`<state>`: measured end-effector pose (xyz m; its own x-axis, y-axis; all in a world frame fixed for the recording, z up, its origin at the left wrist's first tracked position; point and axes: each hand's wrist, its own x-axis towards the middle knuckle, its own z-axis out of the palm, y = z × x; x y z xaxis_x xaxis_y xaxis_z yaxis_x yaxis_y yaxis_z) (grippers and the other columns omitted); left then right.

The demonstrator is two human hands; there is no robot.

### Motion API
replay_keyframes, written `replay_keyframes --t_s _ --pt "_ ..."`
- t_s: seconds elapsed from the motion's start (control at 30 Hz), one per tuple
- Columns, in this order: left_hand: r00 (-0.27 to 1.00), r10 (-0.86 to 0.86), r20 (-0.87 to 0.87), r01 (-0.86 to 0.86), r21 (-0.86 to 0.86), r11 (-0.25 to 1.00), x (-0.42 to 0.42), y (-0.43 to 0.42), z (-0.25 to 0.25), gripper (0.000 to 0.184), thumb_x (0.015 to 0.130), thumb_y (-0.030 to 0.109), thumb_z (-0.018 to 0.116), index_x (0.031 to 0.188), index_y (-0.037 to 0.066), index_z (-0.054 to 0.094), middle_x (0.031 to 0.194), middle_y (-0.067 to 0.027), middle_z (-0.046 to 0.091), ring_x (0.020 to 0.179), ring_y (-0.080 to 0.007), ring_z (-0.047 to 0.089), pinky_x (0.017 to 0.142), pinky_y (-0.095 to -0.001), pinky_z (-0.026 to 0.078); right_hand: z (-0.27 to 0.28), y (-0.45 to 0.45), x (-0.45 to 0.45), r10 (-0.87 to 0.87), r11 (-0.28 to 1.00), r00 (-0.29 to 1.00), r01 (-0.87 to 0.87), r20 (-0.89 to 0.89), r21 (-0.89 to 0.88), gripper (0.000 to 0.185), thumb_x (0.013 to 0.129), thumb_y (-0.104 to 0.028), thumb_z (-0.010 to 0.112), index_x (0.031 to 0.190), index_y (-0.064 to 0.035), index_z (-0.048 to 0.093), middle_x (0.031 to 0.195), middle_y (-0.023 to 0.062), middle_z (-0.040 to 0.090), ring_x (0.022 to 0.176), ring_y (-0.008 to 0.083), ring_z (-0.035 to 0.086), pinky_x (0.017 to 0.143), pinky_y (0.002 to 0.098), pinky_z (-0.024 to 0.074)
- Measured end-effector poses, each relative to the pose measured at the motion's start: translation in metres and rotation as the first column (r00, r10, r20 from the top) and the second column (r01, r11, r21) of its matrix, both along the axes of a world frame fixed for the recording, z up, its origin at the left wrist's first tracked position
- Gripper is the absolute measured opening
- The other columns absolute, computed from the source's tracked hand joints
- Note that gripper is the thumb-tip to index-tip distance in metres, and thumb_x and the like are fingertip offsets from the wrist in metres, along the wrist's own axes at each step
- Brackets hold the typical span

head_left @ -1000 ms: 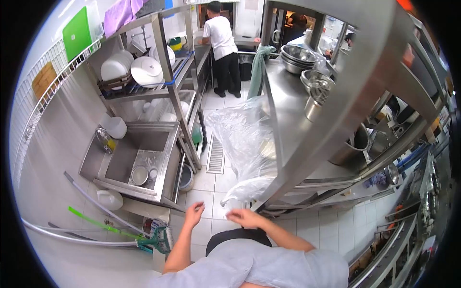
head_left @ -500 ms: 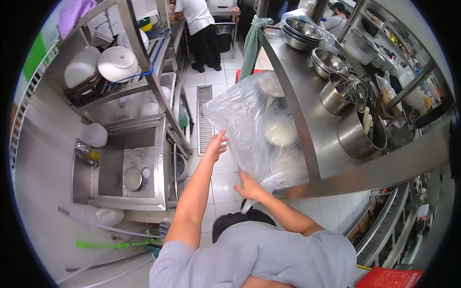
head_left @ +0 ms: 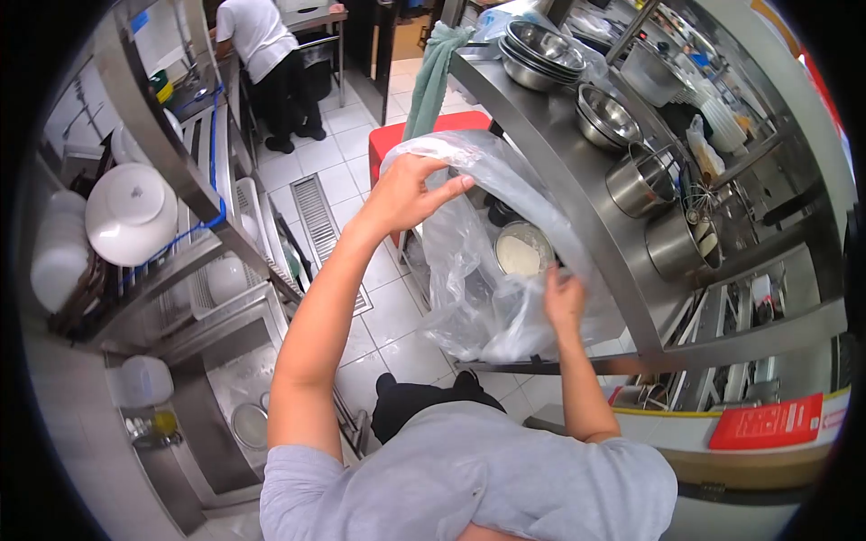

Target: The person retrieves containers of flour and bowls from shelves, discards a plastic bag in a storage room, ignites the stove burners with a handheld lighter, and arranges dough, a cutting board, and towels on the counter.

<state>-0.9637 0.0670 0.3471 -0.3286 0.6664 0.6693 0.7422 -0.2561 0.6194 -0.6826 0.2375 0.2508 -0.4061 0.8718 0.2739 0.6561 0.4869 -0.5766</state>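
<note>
Left hand (head_left: 410, 192) — digits apart — touches crinkled, translucent plastic (head_left: 458, 270) at the frame's centre, which drapes below it toward the right hand (head_left: 564, 299), too blurred to tell its grip, just beside a round tub (head_left: 538, 234) of pale contents (head_left: 520, 257).

The plastic (head_left: 451, 293) is whitish, the towel (head_left: 430, 86) green.

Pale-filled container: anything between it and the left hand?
Yes, clear plastic: loose folds lie between the left hand and the container, and more bunch at its near side. Its top looks uncovered.
</note>
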Motion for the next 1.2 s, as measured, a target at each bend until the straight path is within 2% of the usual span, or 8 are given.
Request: replay_keyframes --t_s 0.17,0.23,0.4,0.53,0.6,0.8,0.93,1.2 --pt "0.870 0.169 -0.463 -0.222 -0.061 0.973 -0.040 0.013 -0.004 0.047 0.086 0.040 0.072 0.122 0.011 0.063 0.118 -0.0164 0.061 0.106 -0.0370 0.059 0.087 -0.0465 0.049 0.005 0.015 -0.007 0.058 0.932 0.987 0.000 -0.149 0.362 0.038 0.097 -0.032 0.061 0.115 0.0021 0.066 0.103 0.0162 0.072 0.094 0.0296 0.069 0.086 0.0386 0.0511" --pt "0.849 0.198 -0.489 -0.236 -0.016 0.972 -0.046 0.020 0.002 0.047 0.085 0.039 0.072 0.122 0.012 0.062 0.117 -0.0149 0.061 0.106 -0.0366 0.059 0.087 -0.0469 0.049 -0.005 0.007 -0.018 0.083 0.975 0.970 -0.126 -0.228 -0.184 0.030 0.098 -0.026 0.060 0.114 -0.0007 0.067 0.104 0.0093 0.072 0.094 0.0175 0.067 0.086 0.0297 0.0499" --pt "0.762 0.105 -0.639 -0.177 -0.050 0.983 -0.056 0.037 -0.017 0.039 0.082 0.029 0.072 0.117 0.016 0.059 0.111 -0.0109 0.059 0.105 -0.0343 0.060 0.083 -0.0466 0.051 -0.063 -0.013 -0.081 0.264 0.837 0.864 -0.426 -0.429 -0.344 0.021 0.097 -0.015 0.059 0.109 -0.0012 0.069 0.097 0.0091 0.072 0.083 0.0153 0.065 0.078 0.0287 0.0505" --pt "0.801 0.068 -0.594 0.064 0.198 0.978 -0.049 0.031 -0.035 0.032 0.080 0.019 0.074 0.110 0.010 0.066 0.104 -0.0084 0.065 0.093 -0.0254 0.063 0.079 -0.0373 0.051 -0.126 0.019 -0.152 0.137 0.849 0.868 -0.351 -0.477 -0.394 0.024 0.099 -0.016 0.057 0.115 -0.0007 0.066 0.104 0.0081 0.070 0.091 0.0167 0.065 0.084 0.0298 0.0510" --pt "0.821 0.159 -0.548 0.044 0.338 0.940 -0.039 0.023 -0.048 0.029 0.079 0.013 0.074 0.106 0.006 0.069 0.100 -0.0050 0.066 0.086 -0.0220 0.063 0.081 -0.0349 0.051 -0.158 0.041 -0.192 0.108 0.994 0.980 -0.102 -0.168 0.044 0.028 0.101 -0.022 0.058 0.115 0.0007 0.066 0.103 0.0120 0.069 0.098 0.0256 0.066 0.090 0.0329 0.0507" --pt "0.738 0.612 -0.283 -0.458 0.456 0.763 -0.044 -0.002 -0.106 0.067 0.070 0.020 0.086 0.131 0.014 0.059 0.140 -0.0215 0.048 0.119 -0.0318 0.053 0.096 -0.0459 0.046 -0.174 0.082 -0.232 -0.016 1.000 0.997 0.014 -0.074 -0.021 0.028 0.100 -0.022 0.058 0.116 -0.0002 0.064 0.106 0.0120 0.067 0.100 0.0254 0.064 0.091 0.0352 0.0509" --pt "0.958 0.255 0.134 -0.260 0.023 0.965 -0.092 0.024 -0.128 0.084 0.070 0.026 0.088 0.143 0.013 0.049 0.151 -0.0274 0.032 0.136 -0.0448 0.039 0.108 -0.0521 0.037 -0.159 0.100 -0.240 -0.025 0.979 0.988 -0.008 -0.155 -0.203 0.028 0.100 -0.022 0.058 0.117 -0.0008 0.063 0.108 0.0120 0.066 0.102 0.0253 0.063 0.091 0.0367 0.0509" --pt "0.960 -0.280 -0.013 0.279 -0.049 0.959 -0.186 0.082 -0.111 0.076 0.062 -0.002 0.063 0.136 0.013 0.057 0.092 -0.0091 0.066 0.066 -0.0243 0.063 0.060 -0.0320 0.052 -0.142 0.108 -0.248 -0.207 0.792 0.900 -0.077 -0.384 -0.605 0.029 0.099 -0.022 0.059 0.119 -0.0020 0.061 0.112 0.0121 0.063 0.106 0.0251 0.060 0.092 0.0398 0.0511"
